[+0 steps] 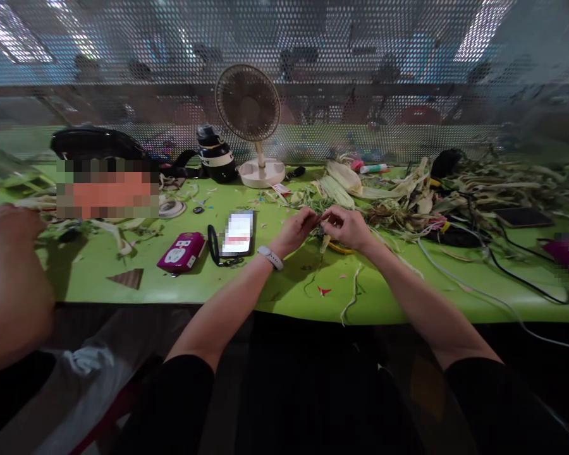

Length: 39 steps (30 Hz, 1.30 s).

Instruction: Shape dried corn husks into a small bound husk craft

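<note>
Above the green table (284,287), my left hand (294,230) and my right hand (346,226) meet with fingertips nearly together. Both are closed in a pinch on something small and dark that I cannot make out. A thin strand hangs below them, and a yellow curved rim (339,248) shows partly under my right hand. Just behind lie pale dried husks (344,180) and green plant scraps. A loose pale fibre strip (353,294) and a small red scrap (323,291) rest on the table in front.
A phone (238,234) and a purple power socket block (182,253) lie to the left. Behind stand a fan (249,104) and a black bottle (215,155). Cables (483,297) and a heap of dried leaves (488,183) spread right. Another person's arm (12,278) rests far left.
</note>
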### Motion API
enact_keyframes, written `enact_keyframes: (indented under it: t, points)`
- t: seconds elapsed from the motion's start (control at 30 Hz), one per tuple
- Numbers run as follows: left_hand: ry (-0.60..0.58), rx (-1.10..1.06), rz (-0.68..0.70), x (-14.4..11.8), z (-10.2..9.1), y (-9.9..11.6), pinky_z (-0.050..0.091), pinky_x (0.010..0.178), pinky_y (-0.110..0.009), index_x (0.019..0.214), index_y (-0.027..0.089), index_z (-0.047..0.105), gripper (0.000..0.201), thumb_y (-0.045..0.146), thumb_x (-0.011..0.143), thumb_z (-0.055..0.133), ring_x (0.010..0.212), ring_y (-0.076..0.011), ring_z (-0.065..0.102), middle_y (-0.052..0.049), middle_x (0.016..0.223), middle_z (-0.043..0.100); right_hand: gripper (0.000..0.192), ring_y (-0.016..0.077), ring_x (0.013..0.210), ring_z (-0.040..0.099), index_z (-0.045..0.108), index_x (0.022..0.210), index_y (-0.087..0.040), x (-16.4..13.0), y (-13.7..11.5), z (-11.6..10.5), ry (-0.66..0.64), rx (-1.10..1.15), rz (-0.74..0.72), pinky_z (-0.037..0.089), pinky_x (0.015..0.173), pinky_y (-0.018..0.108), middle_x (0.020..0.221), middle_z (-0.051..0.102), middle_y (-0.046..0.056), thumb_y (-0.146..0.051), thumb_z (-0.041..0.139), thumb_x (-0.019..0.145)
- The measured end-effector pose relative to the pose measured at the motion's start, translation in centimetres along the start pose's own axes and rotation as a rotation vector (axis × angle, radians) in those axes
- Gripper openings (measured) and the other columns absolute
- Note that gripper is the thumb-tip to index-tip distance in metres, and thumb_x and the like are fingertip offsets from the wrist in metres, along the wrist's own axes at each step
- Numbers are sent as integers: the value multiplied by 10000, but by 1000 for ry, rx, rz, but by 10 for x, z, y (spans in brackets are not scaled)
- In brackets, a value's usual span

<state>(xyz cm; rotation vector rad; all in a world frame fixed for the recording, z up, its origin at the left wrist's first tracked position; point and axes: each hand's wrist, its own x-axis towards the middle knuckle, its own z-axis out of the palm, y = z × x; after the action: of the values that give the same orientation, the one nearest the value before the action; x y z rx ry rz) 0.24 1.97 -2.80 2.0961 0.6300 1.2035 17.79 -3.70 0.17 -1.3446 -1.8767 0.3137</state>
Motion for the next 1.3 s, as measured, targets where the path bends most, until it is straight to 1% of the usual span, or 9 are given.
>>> enact_keyframes:
  t: [0.17, 0.33, 0.5, 0.6, 0.7, 0.8, 0.93, 1.1, 1.3]
  points:
    - [21, -52, -29, 1, -1, 3, 350, 598, -268, 739, 201, 507, 444, 618, 887, 538, 610, -117, 413, 18, 648, 494, 204, 112, 534, 470, 682, 856, -179, 2, 3, -4, -21, 72, 15, 367, 551, 244, 646, 640, 3, -326, 593, 746]
    - [22, -110, -71, 1, -1, 6, 363, 582, -259, 739, 199, 529, 445, 626, 850, 590, 602, -112, 415, 23, 636, 500, 253, 120, 548, 490, 699, 922, -180, 0, -1, -3, -9, 10, -5, 375, 578, 256, 680, 653, 9, -334, 608, 743]
    - [-1, -95, -33, 0, 0, 7, 373, 617, -269, 744, 205, 544, 415, 602, 861, 579, 638, -124, 429, 10, 677, 502, 194, 145, 616, 529, 706, 815, -190, -1, -4, -1, 62, -75, -50, 382, 608, 270, 742, 673, 39, -346, 602, 764]
    - [-8, -76, -18, 1, 1, 6, 367, 617, -270, 735, 201, 540, 388, 562, 872, 578, 641, -125, 434, 8, 678, 505, 168, 151, 643, 530, 702, 795, -191, 0, -2, -1, 54, -58, -59, 390, 620, 271, 764, 673, 44, -322, 605, 755]
    - [-40, -88, -48, 0, 2, 4, 353, 598, -261, 744, 198, 529, 369, 536, 886, 568, 618, -116, 426, 16, 664, 507, 144, 152, 651, 515, 699, 788, -199, 1, 0, 1, 36, -59, -48, 393, 631, 275, 771, 661, 37, -299, 612, 731]
    - [-53, -86, -67, -1, 2, 4, 345, 589, -256, 747, 195, 522, 354, 513, 894, 573, 599, -106, 419, 23, 652, 507, 129, 152, 650, 495, 699, 757, -204, 1, 3, 3, 48, -104, -48, 402, 662, 291, 779, 642, 37, -291, 615, 711]
    - [-50, -90, -67, -1, 0, 4, 362, 572, -256, 738, 194, 519, 378, 536, 891, 577, 570, -105, 437, 23, 626, 519, 120, 145, 628, 470, 700, 742, -212, 2, 6, 3, 47, -143, -32, 407, 670, 300, 786, 622, 33, -284, 617, 693]
    - [-79, -117, -84, 1, -3, 3, 390, 560, -256, 742, 194, 510, 424, 592, 872, 575, 555, -110, 470, 16, 604, 545, 134, 131, 618, 459, 694, 746, -203, 4, 11, 2, 22, -94, -21, 402, 657, 291, 787, 595, 24, -295, 613, 693]
    - [-119, -117, -96, 0, -5, 5, 402, 575, -265, 752, 196, 506, 417, 588, 886, 551, 565, -113, 480, 9, 623, 555, 150, 122, 615, 462, 687, 741, -189, 6, 14, -2, -31, -1, -4, 402, 632, 282, 783, 572, 16, -305, 613, 680]
